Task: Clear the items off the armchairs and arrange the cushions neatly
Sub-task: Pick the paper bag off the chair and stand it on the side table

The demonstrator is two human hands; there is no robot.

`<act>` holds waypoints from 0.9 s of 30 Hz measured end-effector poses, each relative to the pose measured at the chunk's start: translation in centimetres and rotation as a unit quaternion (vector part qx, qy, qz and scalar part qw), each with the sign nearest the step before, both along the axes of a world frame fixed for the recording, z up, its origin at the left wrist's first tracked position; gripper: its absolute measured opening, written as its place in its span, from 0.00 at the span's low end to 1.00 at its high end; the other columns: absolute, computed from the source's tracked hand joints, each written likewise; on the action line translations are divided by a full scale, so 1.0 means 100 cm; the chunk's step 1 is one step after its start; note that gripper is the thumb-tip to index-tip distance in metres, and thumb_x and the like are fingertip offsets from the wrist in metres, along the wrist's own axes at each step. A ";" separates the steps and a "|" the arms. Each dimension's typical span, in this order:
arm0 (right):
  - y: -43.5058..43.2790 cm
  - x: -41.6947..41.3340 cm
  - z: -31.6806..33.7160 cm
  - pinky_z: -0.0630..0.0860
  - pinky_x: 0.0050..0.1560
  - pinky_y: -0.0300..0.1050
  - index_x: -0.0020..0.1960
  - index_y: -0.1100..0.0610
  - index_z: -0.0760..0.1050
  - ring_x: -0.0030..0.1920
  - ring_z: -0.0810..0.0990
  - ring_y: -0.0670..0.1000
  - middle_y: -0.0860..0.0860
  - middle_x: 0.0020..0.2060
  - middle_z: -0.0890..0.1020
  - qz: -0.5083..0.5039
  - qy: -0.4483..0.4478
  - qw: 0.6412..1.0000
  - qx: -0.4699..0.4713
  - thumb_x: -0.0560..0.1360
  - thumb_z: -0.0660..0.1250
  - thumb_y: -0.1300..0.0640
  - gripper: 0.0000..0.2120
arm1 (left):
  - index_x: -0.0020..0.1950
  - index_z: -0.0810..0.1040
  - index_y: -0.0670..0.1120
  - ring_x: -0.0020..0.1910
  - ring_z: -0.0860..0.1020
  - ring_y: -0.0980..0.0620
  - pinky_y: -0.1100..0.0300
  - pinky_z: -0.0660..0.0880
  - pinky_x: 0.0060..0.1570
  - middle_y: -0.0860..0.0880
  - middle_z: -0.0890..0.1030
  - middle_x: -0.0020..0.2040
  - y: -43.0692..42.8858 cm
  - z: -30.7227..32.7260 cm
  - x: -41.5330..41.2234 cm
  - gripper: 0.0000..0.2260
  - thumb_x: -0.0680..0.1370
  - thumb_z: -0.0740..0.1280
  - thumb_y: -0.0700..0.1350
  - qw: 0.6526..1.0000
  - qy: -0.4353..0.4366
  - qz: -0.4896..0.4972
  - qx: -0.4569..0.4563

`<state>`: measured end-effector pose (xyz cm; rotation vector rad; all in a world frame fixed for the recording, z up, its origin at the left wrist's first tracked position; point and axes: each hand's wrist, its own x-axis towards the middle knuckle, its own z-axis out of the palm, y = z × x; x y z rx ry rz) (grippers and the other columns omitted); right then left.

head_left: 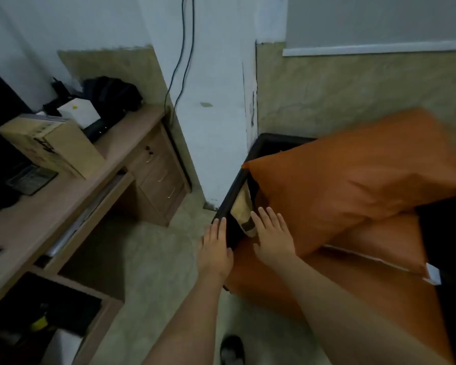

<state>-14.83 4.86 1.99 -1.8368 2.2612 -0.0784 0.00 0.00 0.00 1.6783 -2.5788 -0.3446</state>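
An armchair with a black frame [250, 164] and an orange seat [358, 293] fills the right side. A large orange cushion [353, 177] leans across it, over a second orange cushion [379, 243] below. A tan object with a dark band [244, 212] is wedged between the black armrest and the cushions. My left hand [216, 248] lies with straight fingers on the armrest's outer edge. My right hand [273, 235] is flat, fingers straight, just beside the tan object and touching the big cushion's lower corner. Neither hand holds anything.
A wooden desk [71, 191] with drawers stands at the left, carrying a cardboard box [50, 143], a white box [79, 111] and a black bag [111, 93]. A white pillar [216, 114] with a hanging cable stands between desk and armchair. My shoe [232, 349] shows on the floor.
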 end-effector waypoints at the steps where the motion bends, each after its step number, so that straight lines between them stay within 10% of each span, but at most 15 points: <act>1: -0.011 -0.001 -0.006 0.37 0.74 0.51 0.78 0.52 0.40 0.77 0.38 0.54 0.53 0.78 0.43 0.001 0.000 1.000 0.005 0.80 0.58 0.50 0.35 | 0.78 0.43 0.50 0.77 0.52 0.49 0.51 0.58 0.73 0.49 0.51 0.79 -0.013 -0.004 -0.003 0.34 0.80 0.61 0.47 1.000 0.014 0.002 0.013; 19: -0.152 -0.047 -0.118 0.32 0.71 0.49 0.77 0.51 0.36 0.76 0.36 0.53 0.52 0.77 0.41 -0.115 -0.032 0.989 0.082 0.80 0.58 0.50 0.37 | 0.77 0.52 0.45 0.70 0.64 0.46 0.51 0.65 0.65 0.44 0.64 0.73 -0.243 -0.120 -0.096 0.35 0.77 0.61 0.60 0.986 -0.080 -0.128 0.065; 27: -0.161 -0.057 -0.142 0.30 0.70 0.47 0.78 0.51 0.40 0.77 0.41 0.52 0.52 0.78 0.46 -0.144 -0.044 0.986 0.068 0.78 0.60 0.52 0.37 | 0.61 0.67 0.41 0.50 0.79 0.41 0.52 0.75 0.43 0.40 0.79 0.55 -0.267 -0.163 -0.129 0.15 0.80 0.61 0.49 0.980 -0.020 -0.048 0.193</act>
